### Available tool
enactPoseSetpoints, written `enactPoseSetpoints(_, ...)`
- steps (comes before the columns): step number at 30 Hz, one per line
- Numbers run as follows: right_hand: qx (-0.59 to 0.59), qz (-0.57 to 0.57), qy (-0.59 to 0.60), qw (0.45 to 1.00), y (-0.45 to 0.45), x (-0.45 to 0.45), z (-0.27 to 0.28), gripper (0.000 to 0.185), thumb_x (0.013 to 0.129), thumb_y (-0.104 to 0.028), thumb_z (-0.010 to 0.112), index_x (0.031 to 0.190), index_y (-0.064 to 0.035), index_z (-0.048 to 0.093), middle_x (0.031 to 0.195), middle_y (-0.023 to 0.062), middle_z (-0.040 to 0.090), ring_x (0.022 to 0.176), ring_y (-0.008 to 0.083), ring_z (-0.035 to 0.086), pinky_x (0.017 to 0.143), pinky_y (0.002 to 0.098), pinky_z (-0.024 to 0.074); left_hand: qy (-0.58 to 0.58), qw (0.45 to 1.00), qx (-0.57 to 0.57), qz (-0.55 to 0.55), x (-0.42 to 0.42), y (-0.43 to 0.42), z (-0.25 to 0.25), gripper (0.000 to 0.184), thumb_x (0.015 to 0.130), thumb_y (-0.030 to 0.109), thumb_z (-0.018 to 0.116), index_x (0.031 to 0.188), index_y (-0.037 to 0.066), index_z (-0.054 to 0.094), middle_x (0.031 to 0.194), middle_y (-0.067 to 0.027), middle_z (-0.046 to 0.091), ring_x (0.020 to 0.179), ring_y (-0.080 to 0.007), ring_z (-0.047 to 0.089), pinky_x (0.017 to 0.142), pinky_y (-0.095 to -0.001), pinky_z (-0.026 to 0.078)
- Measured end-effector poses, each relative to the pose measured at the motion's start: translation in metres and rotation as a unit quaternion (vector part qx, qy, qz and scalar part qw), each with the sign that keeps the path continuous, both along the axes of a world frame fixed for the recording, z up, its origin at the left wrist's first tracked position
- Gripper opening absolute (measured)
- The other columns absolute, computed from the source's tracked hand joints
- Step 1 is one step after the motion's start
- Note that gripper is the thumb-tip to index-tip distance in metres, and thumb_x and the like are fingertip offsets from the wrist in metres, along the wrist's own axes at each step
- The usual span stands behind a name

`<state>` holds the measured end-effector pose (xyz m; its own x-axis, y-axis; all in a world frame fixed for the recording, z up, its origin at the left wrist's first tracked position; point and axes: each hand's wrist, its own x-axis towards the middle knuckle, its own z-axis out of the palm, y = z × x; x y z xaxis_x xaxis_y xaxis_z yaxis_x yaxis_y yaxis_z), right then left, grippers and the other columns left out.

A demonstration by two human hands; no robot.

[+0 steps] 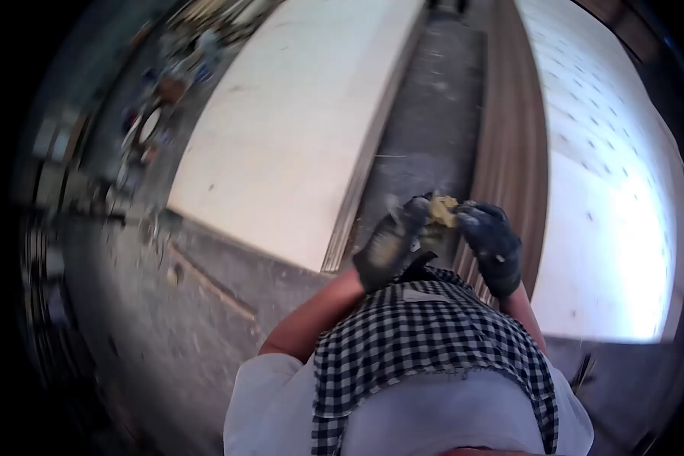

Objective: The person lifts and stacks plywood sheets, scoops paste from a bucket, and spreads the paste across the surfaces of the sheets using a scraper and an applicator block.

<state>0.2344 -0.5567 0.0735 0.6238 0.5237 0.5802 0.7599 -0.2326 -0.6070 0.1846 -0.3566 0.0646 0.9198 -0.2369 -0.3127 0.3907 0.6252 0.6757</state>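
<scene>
In dark, stained work gloves, both hands are raised in front of my checkered apron. A crumpled yellow lump, perhaps putty or a wad of cloth, sits between them; blur hides its exact kind. My left hand is closed, its fingertips at the lump's left side. A small pale edge shows by its palm, too unclear to name. Fingers bent, my right hand pinches the lump from the right.
A stack of pale plywood sheets lies to the left. Another tall stack, its brown layered edges facing me, stands close on the right. Between them runs a dark floor strip. A wooden strip and clutter lie at left.
</scene>
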Motion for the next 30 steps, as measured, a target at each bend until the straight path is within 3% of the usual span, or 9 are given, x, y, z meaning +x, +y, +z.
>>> enactPoseSetpoints(4, -0.012, 0.077, -0.007, 0.997, 0.029, 0.014, -0.045, 0.026, 0.081, -0.001, 0.059, 0.108, -0.0005, 0.061, 0.106, 0.0129, 0.063, 0.102, 0.0272, 0.059, 0.086, 0.035, 0.0461, -0.21, 0.909, 0.294, 0.207, -0.021, 0.008, -0.005, 0.032, 0.092, 0.017, 0.047, 0.123, 0.014, 0.051, 0.129, -0.0117, 0.047, 0.111, -0.0233, 0.051, 0.088, -0.0356, 0.044)
enactPoseSetpoints(6, -0.032, 0.183, 0.189, 0.964, 0.057, 0.012, -0.048, 0.031, 0.081, 0.003, 0.057, 0.112, 0.0011, 0.057, 0.106, 0.0119, 0.063, 0.103, 0.0236, 0.058, 0.086, 0.0312, 0.0454, -0.359, 0.446, 0.802, 0.171, -0.026, 0.025, 0.005, 0.036, 0.087, 0.013, 0.05, 0.123, 0.015, 0.052, 0.129, -0.0121, 0.047, 0.115, -0.0266, 0.049, 0.093, -0.0391, 0.042)
enactPoseSetpoints(9, 0.093, 0.219, 0.62, 0.747, 0.064, 0.016, -0.082, 0.037, 0.083, 0.008, 0.051, 0.119, 0.002, 0.052, 0.108, 0.0068, 0.061, 0.1, 0.0156, 0.056, 0.086, 0.027, 0.0442, -0.353, 0.434, 0.804, 0.202, -0.036, 0.037, 0.012, 0.044, 0.081, 0.022, 0.059, 0.124, 0.012, 0.054, 0.127, -0.015, 0.049, 0.115, -0.0305, 0.047, 0.097, -0.0413, 0.04)
enactPoseSetpoints(14, -0.173, 0.207, 0.418, 0.868, 0.067, 0.031, -0.085, 0.032, 0.09, -0.001, 0.046, 0.122, 0.0005, 0.049, 0.114, 0.0043, 0.056, 0.102, 0.0135, 0.053, 0.089, 0.0259, 0.0427, -0.071, 0.754, 0.561, 0.334, -0.095, 0.068, -0.055, 0.041, 0.093, 0.027, 0.05, 0.131, 0.012, 0.044, 0.12, -0.0077, 0.053, 0.101, -0.0197, 0.055, 0.087, -0.031, 0.045)
enactPoseSetpoints(17, -0.075, 0.263, 0.537, 0.798, 0.081, 0.029, -0.109, 0.033, 0.09, -0.001, 0.046, 0.123, -0.0008, 0.047, 0.118, 0.0054, 0.054, 0.107, 0.0137, 0.051, 0.092, 0.0261, 0.0414, 0.188, 0.687, 0.629, 0.311, -0.163, 0.088, -0.117, 0.039, 0.095, 0.031, 0.048, 0.129, 0.012, 0.045, 0.113, -0.0053, 0.056, 0.089, -0.0137, 0.057, 0.077, -0.0243, 0.048)
enactPoseSetpoints(20, -0.13, 0.322, 0.443, 0.827, 0.108, 0.017, -0.108, 0.031, 0.089, -0.005, 0.051, 0.119, -0.0001, 0.051, 0.112, 0.0045, 0.059, 0.101, 0.016, 0.055, 0.09, 0.028, 0.0434, 0.195, 0.699, 0.552, 0.411, -0.258, 0.095, -0.267, 0.04, 0.095, 0.036, 0.045, 0.124, 0.009, 0.047, 0.1, -0.0075, 0.056, 0.083, -0.0155, 0.057, 0.073, -0.0277, 0.05)
enactPoseSetpoints(24, -0.211, 0.345, 0.379, 0.832, 0.163, 0.021, -0.11, 0.025, 0.085, -0.011, 0.058, 0.108, -0.001, 0.059, 0.1, 0.0113, 0.065, 0.095, 0.0231, 0.061, 0.083, 0.0313, 0.0471, 0.415, 0.688, 0.46, 0.377, -0.276, 0.113, -0.161, 0.036, 0.088, 0.037, 0.056, 0.109, 0.008, 0.054, 0.086, -0.007, 0.053, 0.076, -0.0228, 0.055, 0.072, -0.0354, 0.049)
enactPoseSetpoints(28, -0.244, 0.425, 0.15, 0.858, 0.248, 0.019, -0.141, 0.023, 0.082, -0.011, 0.06, 0.104, -0.0032, 0.061, 0.095, 0.0159, 0.064, 0.089, 0.0306, 0.062, 0.077, 0.0363, 0.0487, 0.358, 0.731, 0.387, 0.434, -0.285, 0.17, -0.248, 0.051, 0.081, 0.054, 0.062, 0.097, 0.006, 0.054, 0.081, -0.004, 0.057, 0.076, -0.0127, 0.05, 0.072, -0.0279, 0.043)
enactPoseSetpoints(30, -0.283, 0.435, 0.12, 0.846, 0.272, 0.017, -0.132, 0.025, 0.082, -0.009, 0.06, 0.107, -0.003, 0.061, 0.099, 0.0156, 0.064, 0.092, 0.0304, 0.062, 0.079, 0.036, 0.0495, 0.315, 0.731, 0.439, 0.417, -0.278, 0.198, -0.234, 0.048, 0.09, 0.044, 0.05, 0.109, 0.0, 0.053, 0.101, -0.0156, 0.059, 0.094, -0.0251, 0.055, 0.084, -0.0332, 0.043)
